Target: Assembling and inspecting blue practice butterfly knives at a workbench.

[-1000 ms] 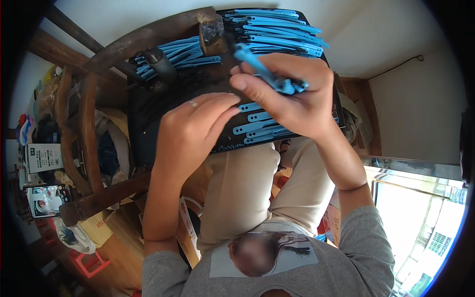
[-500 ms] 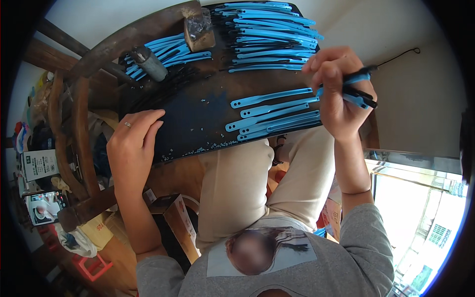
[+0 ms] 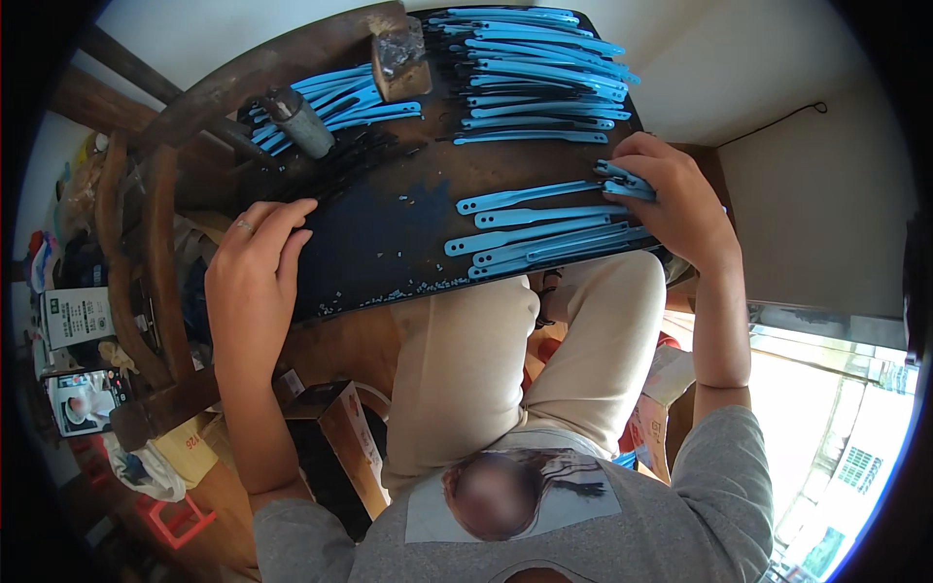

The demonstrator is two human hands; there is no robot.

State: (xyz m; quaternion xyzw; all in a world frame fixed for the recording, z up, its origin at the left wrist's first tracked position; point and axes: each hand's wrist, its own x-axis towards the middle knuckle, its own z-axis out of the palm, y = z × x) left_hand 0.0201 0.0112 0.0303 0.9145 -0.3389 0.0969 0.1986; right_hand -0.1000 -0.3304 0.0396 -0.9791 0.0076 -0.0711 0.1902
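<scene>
My right hand point(image 3: 685, 209) is closed around a few flat blue strips point(image 3: 625, 182); their ends show between thumb and fingers, while my palm hides the rest. It hovers at the right end of a row of loose blue strips point(image 3: 530, 216), each with two small holes at its left end. My left hand point(image 3: 251, 277) hangs over the left part of the dark table point(image 3: 360, 219), thumb and forefinger apart, holding nothing. Behind the row lies a large pile of similar blue strips point(image 3: 544, 73) with black parts among them.
A second blue bundle point(image 3: 335, 97) lies at the far left, beside a grey metal cylinder point(image 3: 303, 126) and a worn block point(image 3: 400, 63). Small blue crumbs point(image 3: 418, 289) line the table's near edge. A wooden chair frame point(image 3: 160, 253) stands left; a bent wire point(image 3: 777, 121) is at right.
My right hand has come down and turned over, bringing the held strips from upright at the right to the ends of the row. My left hand has barely shifted.
</scene>
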